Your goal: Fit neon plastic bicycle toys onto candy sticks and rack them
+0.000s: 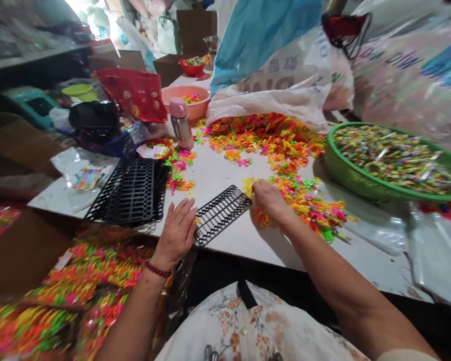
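Note:
A black plastic grid rack (222, 213) lies at a slant on the white table in front of me. My left hand (177, 228) rests at its left end, fingers stretched out, with a bit of yellow showing on the rack beside the fingertips. Just past the rack's right end, my right hand (269, 199) is closed, its fingertips pinching small yellow plastic pieces (248, 186). The fingers hide part of these pieces. Right of that hand, a pile of bright plastic pieces (304, 195) in yellow, orange, pink and green spreads over the table.
A green basket (330, 165) of small mixed pieces stands at the right. Behind, a large white and blue sack (270, 55) spills coloured pieces. Stacked black racks (124, 193) lie left, near a pink-topped flask (181, 125). Bagged coloured pieces (93, 271) sit below the table's left edge.

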Tool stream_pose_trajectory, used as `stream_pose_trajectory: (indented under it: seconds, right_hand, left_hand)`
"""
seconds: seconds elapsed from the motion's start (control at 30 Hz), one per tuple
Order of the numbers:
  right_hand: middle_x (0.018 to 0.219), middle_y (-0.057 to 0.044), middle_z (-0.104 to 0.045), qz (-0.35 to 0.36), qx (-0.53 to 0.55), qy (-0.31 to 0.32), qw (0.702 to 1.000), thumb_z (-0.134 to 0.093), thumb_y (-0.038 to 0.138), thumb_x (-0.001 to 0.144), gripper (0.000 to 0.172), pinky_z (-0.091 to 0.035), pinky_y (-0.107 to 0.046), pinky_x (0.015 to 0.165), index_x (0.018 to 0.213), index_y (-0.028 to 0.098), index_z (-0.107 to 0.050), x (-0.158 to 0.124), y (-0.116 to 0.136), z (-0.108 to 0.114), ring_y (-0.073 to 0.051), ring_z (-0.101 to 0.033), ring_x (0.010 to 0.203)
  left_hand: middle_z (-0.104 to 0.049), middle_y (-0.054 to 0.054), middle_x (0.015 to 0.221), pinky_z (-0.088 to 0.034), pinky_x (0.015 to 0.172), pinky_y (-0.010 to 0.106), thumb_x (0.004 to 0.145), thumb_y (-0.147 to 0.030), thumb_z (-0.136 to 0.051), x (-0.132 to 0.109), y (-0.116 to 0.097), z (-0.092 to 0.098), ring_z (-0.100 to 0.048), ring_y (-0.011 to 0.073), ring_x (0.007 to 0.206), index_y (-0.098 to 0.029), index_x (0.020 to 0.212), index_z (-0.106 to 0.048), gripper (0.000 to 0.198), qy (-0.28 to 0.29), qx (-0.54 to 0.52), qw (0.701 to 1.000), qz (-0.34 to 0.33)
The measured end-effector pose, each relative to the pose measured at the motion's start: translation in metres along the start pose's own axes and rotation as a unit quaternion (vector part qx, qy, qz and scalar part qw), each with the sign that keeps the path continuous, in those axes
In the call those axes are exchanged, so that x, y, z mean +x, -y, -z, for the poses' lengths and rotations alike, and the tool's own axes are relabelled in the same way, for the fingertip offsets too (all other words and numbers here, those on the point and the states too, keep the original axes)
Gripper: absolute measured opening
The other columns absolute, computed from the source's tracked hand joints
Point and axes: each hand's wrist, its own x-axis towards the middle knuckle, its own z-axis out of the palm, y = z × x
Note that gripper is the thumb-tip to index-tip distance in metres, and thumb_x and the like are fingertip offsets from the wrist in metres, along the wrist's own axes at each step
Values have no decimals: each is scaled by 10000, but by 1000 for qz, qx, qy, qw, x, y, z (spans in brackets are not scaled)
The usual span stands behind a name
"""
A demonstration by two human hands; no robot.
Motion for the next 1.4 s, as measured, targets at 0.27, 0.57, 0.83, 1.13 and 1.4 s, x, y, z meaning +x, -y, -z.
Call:
stream_pose_trajectory:
  seconds: [0.27,0.57,0.83,1.13,1.4]
  right_hand:
    - [796,-14,-643,77,488,31,869,-543,290,839,141,-409,-238,673,880,167,-599,-5,102,-26,-141,-551,707]
    - [822,-26,-680,193,410,87,887,-523,131,833,135,-404,-219,648,904,164,-633,5,129,-41,-132,-557,696]
    - [875,-69,-720,258,303,101,912,-583,188,862,223,-433,-250,680,1078,185,-641,12,135,-43,-165,-620,744]
    - [1011,-82,-686,244,288,59,924,-613,197,870,224,-469,-264,786,1090,155,-609,-10,118,-26,-178,-626,908]
    - [966,-89,-596,-81,53,-61,993,-499,267,952,184,-429,-268,695,887,164,-638,-90,-20,12,-169,-568,786]
  left_hand:
    - [-537,150,1387,-349,1144,534,916,-97,-468,2,2,1,-434,223,1361,-196,1343,-452,438,-15,-41,999,8]
    - [-483,151,1447,-340,1158,533,945,-147,-426,0,-3,-1,-418,235,1376,-200,1518,-213,614,-23,-50,997,51]
    - [-366,157,1531,-343,1157,503,951,-167,-423,1,-1,-1,-295,252,1446,-196,1530,-181,628,-13,-27,998,51]
    - [-455,130,1451,-291,1151,596,911,-193,-534,6,4,-4,-275,322,1438,-251,1495,-293,635,5,-11,1000,19]
    - [-517,108,1385,-260,1165,611,891,-213,-568,8,1,-11,-265,332,1444,-284,1416,-412,552,-22,-22,1000,-4]
